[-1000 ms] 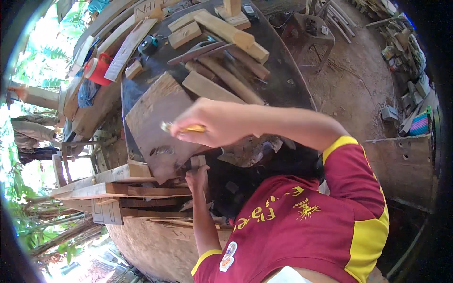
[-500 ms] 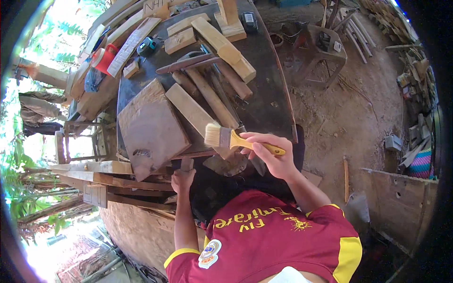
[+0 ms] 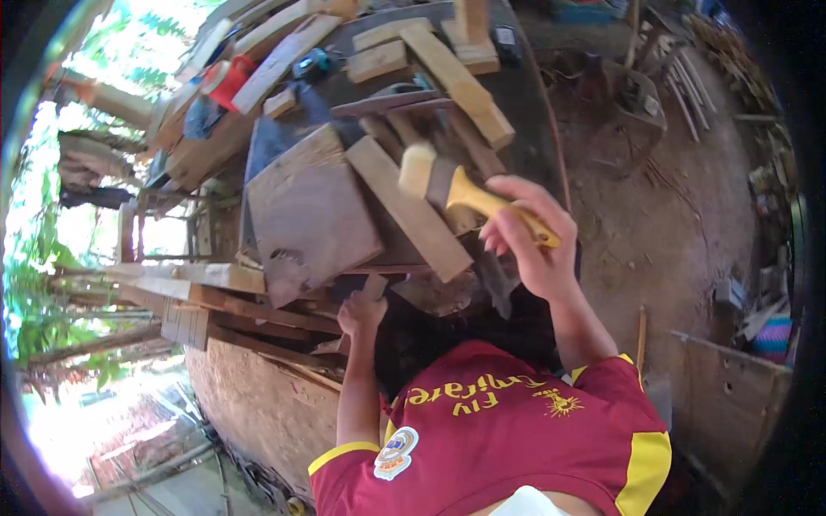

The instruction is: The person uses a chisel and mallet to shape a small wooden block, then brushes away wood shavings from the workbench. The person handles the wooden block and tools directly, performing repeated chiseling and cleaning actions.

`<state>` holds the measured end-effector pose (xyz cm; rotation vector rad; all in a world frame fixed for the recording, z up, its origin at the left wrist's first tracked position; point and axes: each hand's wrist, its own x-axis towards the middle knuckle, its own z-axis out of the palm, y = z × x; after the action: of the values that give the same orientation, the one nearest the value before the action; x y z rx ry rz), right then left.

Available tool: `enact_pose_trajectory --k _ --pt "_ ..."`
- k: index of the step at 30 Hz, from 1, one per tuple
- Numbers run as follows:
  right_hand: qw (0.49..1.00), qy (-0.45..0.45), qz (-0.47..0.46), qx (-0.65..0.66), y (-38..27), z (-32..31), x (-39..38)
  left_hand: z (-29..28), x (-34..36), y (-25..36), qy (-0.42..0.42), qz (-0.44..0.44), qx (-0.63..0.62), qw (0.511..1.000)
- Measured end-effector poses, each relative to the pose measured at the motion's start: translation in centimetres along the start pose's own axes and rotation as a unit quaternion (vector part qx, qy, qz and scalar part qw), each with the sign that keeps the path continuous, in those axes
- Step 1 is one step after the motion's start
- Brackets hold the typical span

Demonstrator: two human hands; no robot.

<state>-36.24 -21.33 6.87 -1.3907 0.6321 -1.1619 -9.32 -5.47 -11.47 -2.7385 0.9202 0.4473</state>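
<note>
My right hand [image 3: 532, 234] grips the yellow handle of a flat paintbrush [image 3: 465, 196]. Its pale bristles point up and left, above the table. My left hand [image 3: 361, 315] is closed around a small greyish wooden block [image 3: 374, 286], just below the table's near edge. Between the hands, a wooden plank [image 3: 408, 208] lies slantwise on the table. Left of it rests a broad square board [image 3: 314, 215]. A dark, blade-like tool [image 3: 492, 284] shows below my right hand, partly hidden.
Cut timber pieces [image 3: 460, 82] cover the far side of the dark table [image 3: 529, 103]. A red jug [image 3: 225, 83] and a tape measure [image 3: 311, 64] are at the far left. Long boards [image 3: 219, 292] jut out leftward. A chair [image 3: 624, 120] stands on the dirt floor at right.
My right hand has lifted the paintbrush up and away from me, and its bristles now tilt higher. My left hand keeps hold of the wooden block. The whole view has shifted a little.
</note>
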Motion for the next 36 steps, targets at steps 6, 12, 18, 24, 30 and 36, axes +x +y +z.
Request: enact_pose_trajectory --k 6,12,18,24,30,36 --pt "0.963 -0.183 -0.125 -0.156 -0.4 5.2 3.7 0.3 0.3 -1.8 0.016 -0.002 -0.045 0.999" --pt "0.843 -0.486 0.018 -0.230 0.6 12.2 11.0 -0.3 -0.2 -2.9 -0.001 0.001 -0.109 0.994" --pt "0.811 -0.270 -0.152 -0.497 5.5 18.8 21.5 -0.2 0.2 -3.4 0.016 0.004 -0.132 0.991" --pt "0.864 -0.454 -0.040 -0.214 3.8 23.9 20.3 0.2 0.8 -5.3 -0.021 0.006 -0.170 0.985" --pt "0.788 -0.240 -0.257 -0.506 6.4 27.1 22.3 1.5 2.5 -5.2 -0.023 0.041 -0.170 0.984" --pt "0.799 -0.537 -0.004 -0.271 5.9 27.8 21.6 0.9 2.4 -5.2 -0.035 0.023 -0.181 0.983"
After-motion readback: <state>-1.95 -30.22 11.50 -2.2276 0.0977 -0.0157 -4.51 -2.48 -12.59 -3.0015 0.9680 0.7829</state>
